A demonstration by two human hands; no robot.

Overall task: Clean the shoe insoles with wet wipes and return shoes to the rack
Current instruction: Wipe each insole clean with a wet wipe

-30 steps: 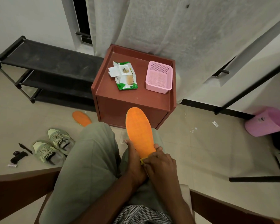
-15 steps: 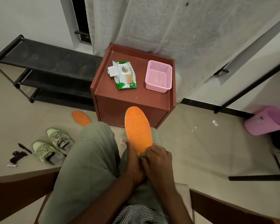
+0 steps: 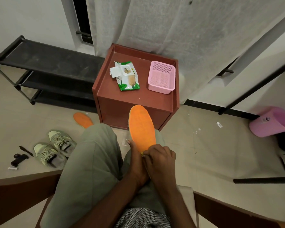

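An orange insole [image 3: 141, 127] stands tilted over my lap, toe end pointing away. My left hand [image 3: 136, 163] grips its heel end from the left. My right hand [image 3: 160, 160] has its fingers curled on the heel from the right; whether a wipe is under them is hidden. A second orange insole [image 3: 82, 119] lies on the floor, partly behind my knee. Two grey-green sneakers [image 3: 53, 148] sit on the floor at left. A green-and-white wet wipes pack [image 3: 127, 76], lid flipped open, lies on the brown side table [image 3: 133, 99]. The black shoe rack [image 3: 44, 68] stands at the left wall.
A pink mesh basket [image 3: 161, 77] sits on the table beside the wipes. A pink bin [image 3: 271, 121] lies on the floor at right. Small black items [image 3: 20, 157] lie left of the sneakers. Black rack bars [image 3: 263, 180] and a curtain [image 3: 163, 25] fill the right and back.
Both hands stay on the insole's heel; the right hand's fingers have shifted slightly on it. The insole has barely moved.
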